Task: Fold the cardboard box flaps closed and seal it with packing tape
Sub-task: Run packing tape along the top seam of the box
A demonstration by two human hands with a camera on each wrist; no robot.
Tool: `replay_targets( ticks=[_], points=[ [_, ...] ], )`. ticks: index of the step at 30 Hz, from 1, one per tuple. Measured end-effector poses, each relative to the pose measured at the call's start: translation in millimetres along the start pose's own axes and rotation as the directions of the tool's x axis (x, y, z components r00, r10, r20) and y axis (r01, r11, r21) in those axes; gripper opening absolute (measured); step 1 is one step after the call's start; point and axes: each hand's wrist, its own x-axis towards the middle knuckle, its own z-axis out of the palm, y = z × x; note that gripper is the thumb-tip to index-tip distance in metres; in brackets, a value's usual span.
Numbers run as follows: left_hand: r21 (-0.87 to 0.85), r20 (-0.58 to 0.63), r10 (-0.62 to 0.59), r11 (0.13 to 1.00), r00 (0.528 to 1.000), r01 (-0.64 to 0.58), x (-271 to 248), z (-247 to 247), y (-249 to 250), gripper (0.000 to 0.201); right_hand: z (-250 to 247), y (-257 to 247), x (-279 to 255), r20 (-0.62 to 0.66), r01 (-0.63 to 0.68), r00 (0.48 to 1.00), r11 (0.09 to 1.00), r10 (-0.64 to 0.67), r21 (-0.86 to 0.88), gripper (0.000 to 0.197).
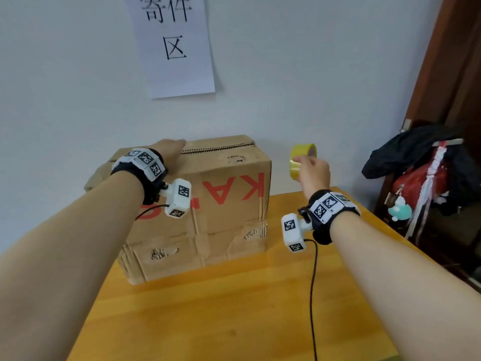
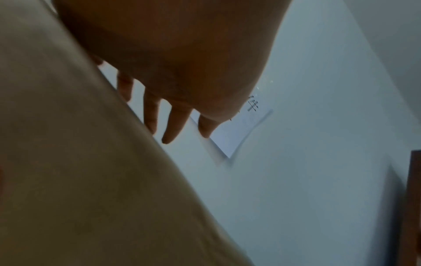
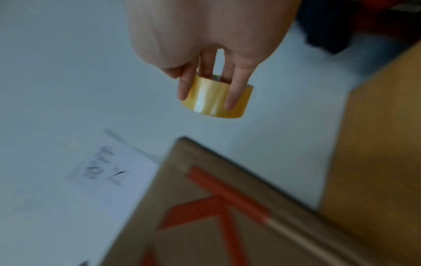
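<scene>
A worn cardboard box (image 1: 208,204) with upside-down red letters stands on the wooden table (image 1: 234,308), its top flaps folded down. My left hand (image 1: 166,149) rests on the top at the box's left end, fingers (image 2: 173,124) straight past the edge. My right hand (image 1: 312,173) holds a roll of yellowish packing tape (image 1: 303,160) in the air to the right of the box, level with its top. In the right wrist view two fingers pass through the tape roll (image 3: 216,99) and two lie outside it, above the box (image 3: 227,216).
The box stands close to a white wall with a paper sign (image 1: 174,45) taped above it. A dark bag and red items (image 1: 421,173) hang at the right by a brown door frame. Cables trail from both wrist cameras over the table.
</scene>
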Motion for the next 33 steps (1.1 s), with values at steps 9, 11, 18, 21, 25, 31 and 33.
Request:
replay_targets(
  ticks=[9,11,18,21,25,31,33],
  points=[
    [-0.359,-0.006,0.033,0.933,0.999,-0.033,6,-35,-30,0.099,122,-112,-37,0.328,0.159,0.907,0.936,-0.265,0.315,0.016],
    [-0.394,-0.03,0.026,0.918,0.999,-0.035,14,-39,-37,0.101,155,-120,-45,0.449,0.09,0.864,0.947,-0.229,0.31,0.013],
    [-0.345,-0.124,0.085,0.93,0.989,-0.123,17,-34,-48,0.078,198,-95,-49,0.679,-0.218,0.73,0.914,-0.08,0.342,0.009],
    [-0.299,-0.139,0.118,0.941,0.983,-0.155,16,-28,-44,0.065,200,-91,-39,0.717,-0.254,0.691,0.897,-0.093,0.362,0.012],
    [-0.228,-0.198,0.183,0.947,0.963,-0.227,28,-21,-47,0.057,201,-86,-35,0.727,-0.22,0.679,0.917,-0.102,0.334,0.021],
    [-0.424,-0.257,0.258,0.836,0.931,-0.349,40,-18,-60,0.051,202,-80,-29,0.757,-0.18,0.637,0.926,-0.148,0.333,0.015],
    [-0.422,-0.257,0.264,0.835,0.93,-0.353,43,-17,-62,0.055,203,-78,-28,0.749,-0.135,0.64,0.935,-0.171,0.329,0.018]
  ],
)
